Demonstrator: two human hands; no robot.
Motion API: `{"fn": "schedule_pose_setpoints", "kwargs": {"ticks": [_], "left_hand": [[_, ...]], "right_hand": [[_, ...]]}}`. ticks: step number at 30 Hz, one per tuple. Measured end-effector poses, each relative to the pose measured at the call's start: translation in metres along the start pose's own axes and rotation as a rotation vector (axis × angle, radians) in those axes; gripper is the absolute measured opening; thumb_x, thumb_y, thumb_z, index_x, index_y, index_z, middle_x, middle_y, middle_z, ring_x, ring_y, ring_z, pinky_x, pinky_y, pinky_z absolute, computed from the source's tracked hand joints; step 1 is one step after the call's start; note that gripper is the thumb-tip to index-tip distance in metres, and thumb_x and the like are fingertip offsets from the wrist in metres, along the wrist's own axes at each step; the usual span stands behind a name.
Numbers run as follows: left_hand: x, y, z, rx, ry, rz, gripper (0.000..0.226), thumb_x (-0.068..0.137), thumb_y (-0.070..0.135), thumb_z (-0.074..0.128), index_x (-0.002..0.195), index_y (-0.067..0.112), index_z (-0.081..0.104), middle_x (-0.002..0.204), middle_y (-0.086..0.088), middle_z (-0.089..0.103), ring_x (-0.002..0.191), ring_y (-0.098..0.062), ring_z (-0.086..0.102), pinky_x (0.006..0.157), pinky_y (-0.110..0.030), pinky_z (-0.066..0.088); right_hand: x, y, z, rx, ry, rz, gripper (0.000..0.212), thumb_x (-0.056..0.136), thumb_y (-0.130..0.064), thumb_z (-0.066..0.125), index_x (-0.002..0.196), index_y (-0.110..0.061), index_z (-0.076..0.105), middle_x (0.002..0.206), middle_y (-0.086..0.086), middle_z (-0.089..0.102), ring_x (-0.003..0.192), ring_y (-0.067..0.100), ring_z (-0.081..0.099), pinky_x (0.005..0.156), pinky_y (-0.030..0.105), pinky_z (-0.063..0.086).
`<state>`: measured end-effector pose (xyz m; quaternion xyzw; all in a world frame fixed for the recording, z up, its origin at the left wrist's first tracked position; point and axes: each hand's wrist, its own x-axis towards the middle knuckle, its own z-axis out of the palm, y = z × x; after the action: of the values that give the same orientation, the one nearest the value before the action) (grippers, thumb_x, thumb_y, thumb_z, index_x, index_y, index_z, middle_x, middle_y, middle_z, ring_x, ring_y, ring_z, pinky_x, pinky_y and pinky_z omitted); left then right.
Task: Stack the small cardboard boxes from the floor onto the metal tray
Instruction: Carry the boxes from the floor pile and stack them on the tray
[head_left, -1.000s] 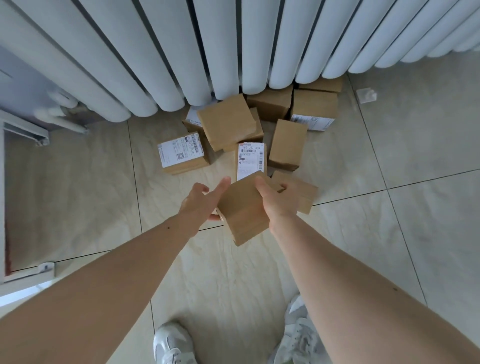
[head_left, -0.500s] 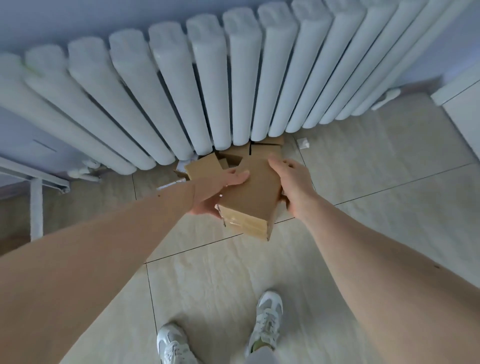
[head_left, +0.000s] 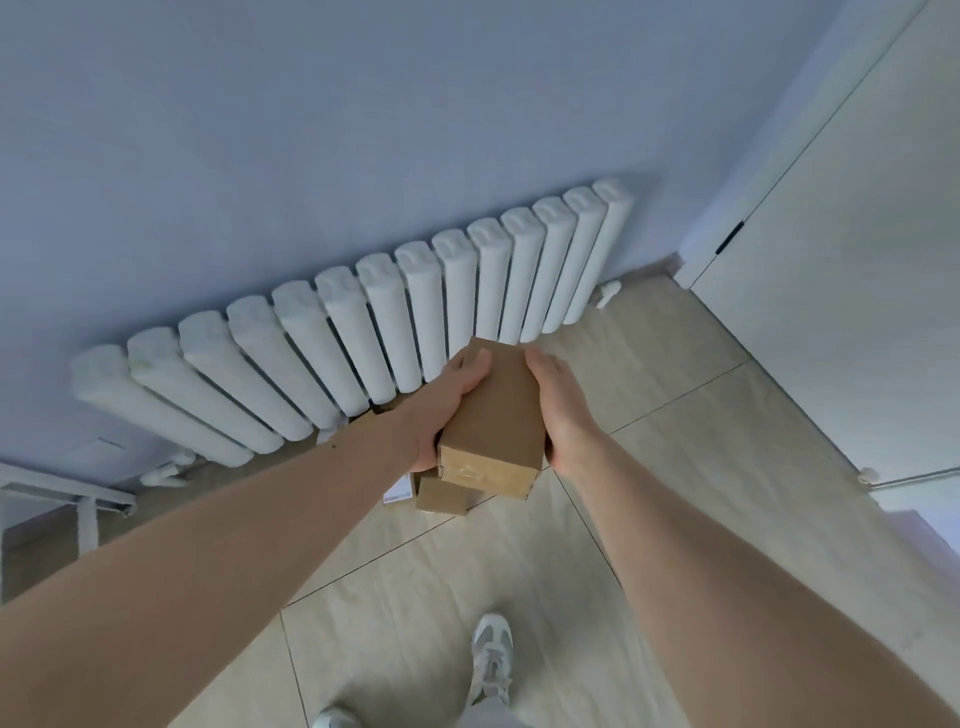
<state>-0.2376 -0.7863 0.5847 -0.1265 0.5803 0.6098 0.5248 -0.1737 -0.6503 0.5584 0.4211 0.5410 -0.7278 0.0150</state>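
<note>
From my remote station I read the scene from its largest element down: a pale blue painted wall (head_left: 363, 130) fills the upper field, met at the right by a white panelled door (head_left: 857, 286); beneath them lies the beige tiled floor (head_left: 415, 623), and along the wall's foot runs a white column radiator (head_left: 363, 332). At far left a white metal frame (head_left: 62, 493) enters the view; whether it belongs to the metal tray I cannot tell, and no tray is plainly in view. Both forearms reach forward from the lower corners. Between them is the task's thing, a small plain brown cardboard box (head_left: 493, 415) with a taped end facing the camera, held in the air above the floor in front of the radiator. The left hand (head_left: 447, 410) grips its left side with the fingers curled over the top edge; the right hand (head_left: 563, 410) clasps its right side, thumb lying along the top face. Just below the held box, a second brown cardboard box (head_left: 441, 496) and the corner of a white shipping label (head_left: 399, 491) remain on the floor. A pale grey trainer (head_left: 491, 660) stands on the tiles nearer me. I judge the step in hand to be the carry, after pick-up and before placement. The next move calls for turning to find the tray and setting the box down level and square, so later boxes can stack upon it.
</note>
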Motion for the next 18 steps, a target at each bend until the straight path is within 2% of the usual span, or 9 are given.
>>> {"fn": "schedule_pose_setpoints", "kwargs": {"ticks": [3,5,8,11,14,18], "left_hand": [[-0.035,0.013,0.038,0.025,-0.051,0.051,0.045,0.093,0.054,0.063,0.133,0.034,0.055,0.12,-0.01,0.07,0.088,-0.027,0.076,0.068,-0.039,0.061],[-0.059,0.02,0.062,0.069,-0.097,0.086,0.036,0.094,0.053,0.061,0.126,0.039,0.055,0.122,-0.009,0.069,0.095,-0.029,0.074,0.075,-0.043,0.061],[-0.088,0.029,0.096,0.117,-0.152,0.141,0.033,0.095,0.055,0.059,0.125,0.041,0.053,0.126,-0.01,0.066,0.108,-0.032,0.069,0.085,-0.047,0.06],[-0.105,0.032,0.12,0.14,-0.215,0.155,0.038,0.095,0.058,0.056,0.129,0.04,0.052,0.13,-0.011,0.065,0.114,-0.034,0.067,0.095,-0.055,0.055],[-0.121,0.021,0.148,0.205,-0.285,0.166,0.052,0.094,0.063,0.054,0.137,0.033,0.05,0.128,-0.011,0.067,0.111,-0.032,0.069,0.09,-0.051,0.058],[-0.143,-0.008,0.191,0.32,-0.368,0.159,0.064,0.089,0.07,0.056,0.137,0.027,0.053,0.128,-0.01,0.068,0.108,-0.029,0.071,0.087,-0.048,0.06]], "right_hand": [[-0.043,-0.021,-0.023,0.097,0.007,0.024,0.042,0.097,-0.057,0.054,0.126,-0.027,0.052,0.117,0.004,0.068,0.104,0.026,0.07,0.091,0.05,0.059],[-0.074,-0.035,-0.038,0.154,0.018,0.025,0.04,0.098,-0.058,0.053,0.126,-0.031,0.051,0.117,0.003,0.068,0.103,0.027,0.07,0.091,0.051,0.058],[-0.112,-0.053,-0.059,0.227,0.051,-0.031,0.041,0.096,-0.06,0.055,0.127,-0.033,0.054,0.117,0.003,0.07,0.103,0.027,0.071,0.091,0.051,0.058],[-0.143,-0.065,-0.074,0.271,0.095,-0.119,0.05,0.091,-0.062,0.061,0.131,-0.032,0.056,0.12,0.005,0.071,0.105,0.028,0.072,0.093,0.053,0.057],[-0.182,-0.065,-0.097,0.325,0.191,-0.184,0.056,0.085,-0.063,0.065,0.13,-0.029,0.059,0.121,0.007,0.071,0.106,0.029,0.071,0.093,0.053,0.057],[-0.229,-0.045,-0.136,0.454,0.306,-0.227,0.053,0.089,-0.058,0.066,0.129,-0.023,0.063,0.12,0.009,0.073,0.106,0.03,0.072,0.093,0.055,0.057]]}}
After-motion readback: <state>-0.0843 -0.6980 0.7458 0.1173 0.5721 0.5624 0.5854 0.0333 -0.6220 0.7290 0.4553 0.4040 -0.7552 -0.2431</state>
